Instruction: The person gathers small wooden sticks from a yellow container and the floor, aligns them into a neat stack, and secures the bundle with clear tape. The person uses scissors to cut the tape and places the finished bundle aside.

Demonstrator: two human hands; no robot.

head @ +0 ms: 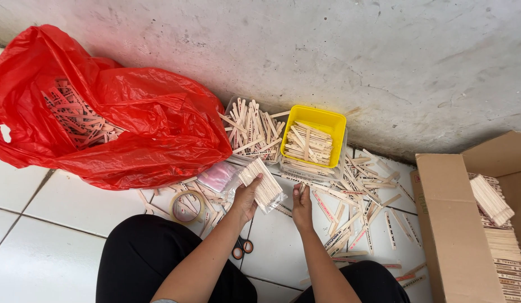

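Holding a clear plastic packet of wooden sticks (pixel 264 188) over the tiled floor (pixel 42 247), the left hand (pixel 246 197) had its fingers closed round the packet's lower end. The packet's long axis ran up and left from that grip, toward the red bag (pixel 131 123). The right hand (pixel 301 206) sat just to its right, pinching a few pale, flat sticks (pixel 300 189) upright; it was nearer the yellow tub (pixel 328 120).
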